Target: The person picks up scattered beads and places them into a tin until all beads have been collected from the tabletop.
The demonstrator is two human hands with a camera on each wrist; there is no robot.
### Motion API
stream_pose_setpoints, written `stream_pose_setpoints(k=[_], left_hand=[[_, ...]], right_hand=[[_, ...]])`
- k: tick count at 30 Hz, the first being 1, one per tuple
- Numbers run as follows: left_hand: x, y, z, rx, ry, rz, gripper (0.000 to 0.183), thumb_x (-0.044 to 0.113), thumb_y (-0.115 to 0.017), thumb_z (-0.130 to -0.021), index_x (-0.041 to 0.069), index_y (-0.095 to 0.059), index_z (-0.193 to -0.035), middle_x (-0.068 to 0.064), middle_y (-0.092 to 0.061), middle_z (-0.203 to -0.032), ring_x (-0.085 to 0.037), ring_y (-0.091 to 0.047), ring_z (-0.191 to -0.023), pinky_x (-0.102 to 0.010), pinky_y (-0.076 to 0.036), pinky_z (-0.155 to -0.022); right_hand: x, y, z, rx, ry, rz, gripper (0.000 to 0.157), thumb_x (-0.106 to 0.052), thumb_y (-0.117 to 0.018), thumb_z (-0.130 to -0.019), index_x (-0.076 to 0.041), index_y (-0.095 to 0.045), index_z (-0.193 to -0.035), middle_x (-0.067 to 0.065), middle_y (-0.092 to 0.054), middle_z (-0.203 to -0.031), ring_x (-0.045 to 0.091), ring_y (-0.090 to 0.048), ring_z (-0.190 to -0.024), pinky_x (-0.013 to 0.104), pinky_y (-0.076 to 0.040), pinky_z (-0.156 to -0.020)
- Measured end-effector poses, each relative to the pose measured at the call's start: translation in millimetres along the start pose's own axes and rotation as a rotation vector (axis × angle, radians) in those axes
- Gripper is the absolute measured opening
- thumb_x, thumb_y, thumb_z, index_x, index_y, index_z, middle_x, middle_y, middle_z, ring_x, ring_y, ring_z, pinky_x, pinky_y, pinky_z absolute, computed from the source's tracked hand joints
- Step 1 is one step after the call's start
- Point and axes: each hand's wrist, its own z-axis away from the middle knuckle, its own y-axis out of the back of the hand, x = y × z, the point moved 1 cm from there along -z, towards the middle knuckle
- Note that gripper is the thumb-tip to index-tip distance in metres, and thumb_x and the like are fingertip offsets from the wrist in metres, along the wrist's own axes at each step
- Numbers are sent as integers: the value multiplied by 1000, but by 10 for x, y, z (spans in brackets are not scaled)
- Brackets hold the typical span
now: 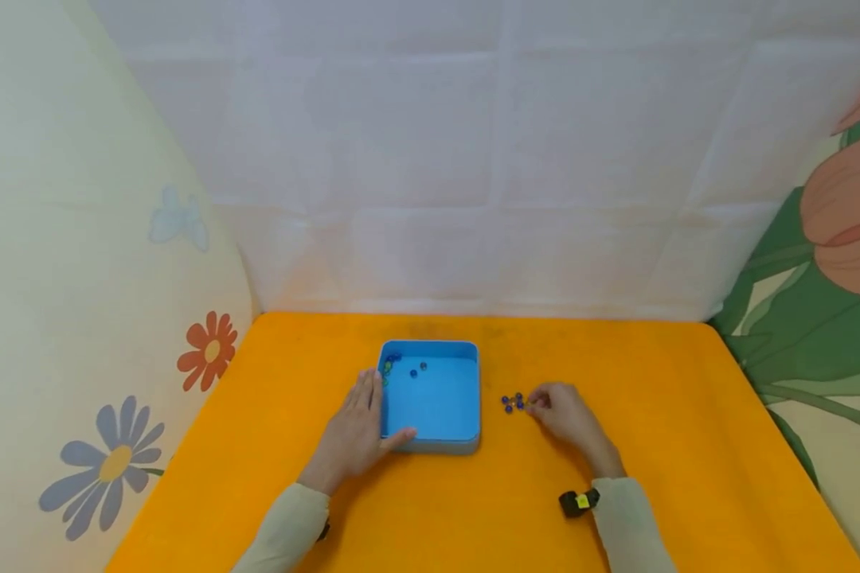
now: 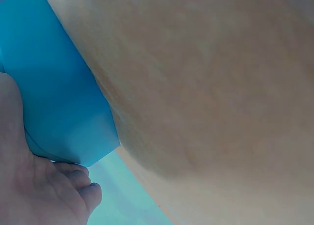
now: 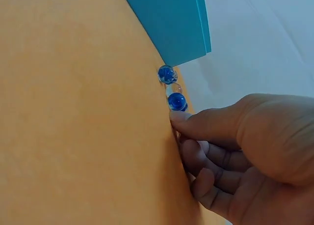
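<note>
The orange table is cut off along the lower edge of the head view. On it a blue tray is set, its left wall partly covered by the left hand, whose straight fingers are laid against it, the thumb reaching over the near rim. The right hand is held curled beside the tray's right side; whether anything is pinched cannot be told, its fingertips being partly hidden. Loose marbles are gathered at those fingertips; marbles inside are bunched mostly in the far-left corner, hard to count.
</note>
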Motion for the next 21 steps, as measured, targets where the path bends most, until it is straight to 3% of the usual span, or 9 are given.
stream_pose_setpoints(k=[21], left_hand=[[-12,-19,-6,17,-11,-5,120,83,-47,-93,-7,-15,-165,-27,-14,-175,-43,-18,-164,-56,-28,-131]], right_hand=[[-158,61,-28,32,5,-68,16,-17,-72,-101,-5,-77,-110,7,-75,-98,15,-66,-84,33,-59,-77]])
